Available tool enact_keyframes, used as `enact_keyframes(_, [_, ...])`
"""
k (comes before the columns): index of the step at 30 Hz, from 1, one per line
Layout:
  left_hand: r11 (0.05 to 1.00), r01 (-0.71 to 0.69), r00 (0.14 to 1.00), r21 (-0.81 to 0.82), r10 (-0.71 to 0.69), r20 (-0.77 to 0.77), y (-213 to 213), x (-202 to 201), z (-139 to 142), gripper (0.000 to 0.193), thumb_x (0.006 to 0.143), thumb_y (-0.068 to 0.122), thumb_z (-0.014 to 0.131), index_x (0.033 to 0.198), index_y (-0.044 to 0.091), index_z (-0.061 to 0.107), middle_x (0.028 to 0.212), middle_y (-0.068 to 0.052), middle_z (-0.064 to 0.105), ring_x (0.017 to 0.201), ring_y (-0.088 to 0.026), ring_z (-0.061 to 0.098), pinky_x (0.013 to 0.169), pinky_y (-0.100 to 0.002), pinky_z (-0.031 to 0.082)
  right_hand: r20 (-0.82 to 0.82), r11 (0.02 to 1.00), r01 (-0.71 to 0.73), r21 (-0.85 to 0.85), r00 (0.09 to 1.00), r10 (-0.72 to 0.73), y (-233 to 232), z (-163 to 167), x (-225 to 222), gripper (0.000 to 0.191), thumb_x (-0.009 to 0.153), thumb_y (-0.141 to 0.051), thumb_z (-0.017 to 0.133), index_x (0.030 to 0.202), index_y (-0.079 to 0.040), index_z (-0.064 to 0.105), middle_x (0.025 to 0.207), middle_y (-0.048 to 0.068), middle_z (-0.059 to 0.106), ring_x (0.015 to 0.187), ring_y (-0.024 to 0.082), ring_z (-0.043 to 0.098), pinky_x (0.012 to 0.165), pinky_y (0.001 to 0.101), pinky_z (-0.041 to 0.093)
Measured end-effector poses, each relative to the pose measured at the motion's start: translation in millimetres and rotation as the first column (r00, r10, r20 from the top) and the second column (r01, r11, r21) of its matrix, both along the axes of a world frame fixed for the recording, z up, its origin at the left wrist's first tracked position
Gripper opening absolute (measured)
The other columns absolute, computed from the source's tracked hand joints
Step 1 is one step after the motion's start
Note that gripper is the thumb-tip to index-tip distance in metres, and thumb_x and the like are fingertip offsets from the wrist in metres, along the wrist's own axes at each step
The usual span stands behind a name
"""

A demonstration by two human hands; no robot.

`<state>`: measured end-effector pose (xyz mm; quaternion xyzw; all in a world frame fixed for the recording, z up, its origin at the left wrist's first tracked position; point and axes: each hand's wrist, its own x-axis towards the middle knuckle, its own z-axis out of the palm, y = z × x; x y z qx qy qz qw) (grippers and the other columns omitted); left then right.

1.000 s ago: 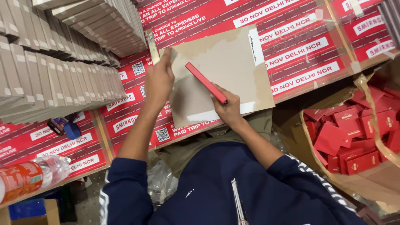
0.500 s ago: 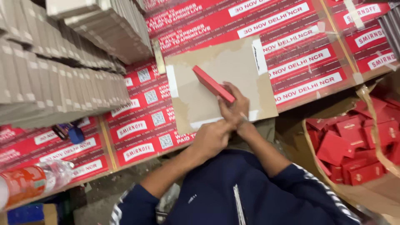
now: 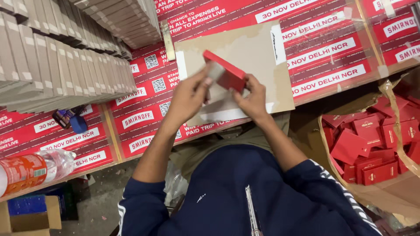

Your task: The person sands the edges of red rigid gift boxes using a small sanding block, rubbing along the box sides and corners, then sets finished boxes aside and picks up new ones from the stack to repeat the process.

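Both of my hands hold a small red box (image 3: pixel 227 72) above a brown cardboard sheet (image 3: pixel 253 48) lying on the red printed table surface (image 3: pixel 332 52). My left hand (image 3: pixel 189 96) grips the box's left end, where a grey inner part shows. At the box's right lower side, my right hand (image 3: pixel 251 98) pinches it with the fingertips. The box is tilted, its long edge running down to the right.
Rows of flat grey-brown cardboard pieces (image 3: pixel 57 65) are stacked at the left and top. An open carton (image 3: pixel 393 192) at the right holds several red boxes (image 3: pixel 372 148). A plastic bottle with an orange label (image 3: pixel 30 170) lies at the lower left, near a blue object (image 3: pixel 72 120).
My left hand came back from the cardboard's upper left edge and joined my right hand on the red box, which now sits lifted and turned between both hands.
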<state>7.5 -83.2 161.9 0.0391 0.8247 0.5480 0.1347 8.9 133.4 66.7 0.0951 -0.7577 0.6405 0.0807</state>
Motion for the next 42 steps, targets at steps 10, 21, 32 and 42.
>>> enact_keyframes(10, [0.999, 0.033, 0.998, 0.008, -0.033, -0.060, 29, 6, 6, 0.041, 0.102, 0.015, 0.056, 0.143, 0.009, 0.057, 0.079, -0.015, 0.069, 0.065, -0.019, 0.065, 0.065, -0.034, 0.056, 0.047, 0.992, 0.104, -0.071, 0.994, -0.101, -17, -5, 1, 0.040, 0.089, -0.006, 0.075, 0.121, 0.005, 0.054, 0.093, 0.009, 0.074, 0.085, 0.010, 0.069, 0.075, 0.0247, 0.057])
enact_keyframes(21, [0.913, 0.074, 0.949, -0.402, -0.188, -0.253, 36, 3, 18, 0.039, 0.099, 0.019, 0.060, 0.138, 0.020, 0.064, 0.094, -0.018, 0.074, 0.086, -0.040, 0.070, 0.072, -0.051, 0.054, -0.014, 0.991, 0.074, 0.108, 0.997, -0.073, -37, 4, 0, 0.043, 0.088, 0.004, 0.065, 0.130, 0.003, 0.068, 0.078, 0.015, 0.067, 0.066, 0.016, 0.061, 0.064, 0.0291, 0.051])
enact_keyframes(32, [0.696, -0.311, 0.871, -0.648, -0.064, -0.487, -21, -64, -6, 0.049, 0.106, 0.013, 0.057, 0.153, 0.018, 0.047, 0.097, -0.015, 0.065, 0.084, -0.036, 0.067, 0.069, -0.052, 0.053, -0.192, 0.995, 0.081, 0.057, 0.979, -0.068, -49, 14, 1, 0.037, 0.095, 0.005, 0.070, 0.132, 0.003, 0.065, 0.118, 0.022, 0.074, 0.101, 0.027, 0.078, 0.086, 0.0330, 0.061])
enact_keyframes(42, [0.783, 0.140, 0.852, -0.606, -0.407, -0.330, 51, 26, 27, 0.068, 0.087, 0.005, 0.061, 0.153, 0.016, 0.046, 0.119, -0.019, 0.065, 0.089, -0.040, 0.068, 0.073, -0.053, 0.055, -0.028, 0.991, 0.129, 0.032, 0.991, -0.128, -53, 7, -5, 0.035, 0.095, 0.002, 0.070, 0.130, 0.002, 0.067, 0.109, 0.018, 0.075, 0.091, 0.021, 0.072, 0.081, 0.0322, 0.058])
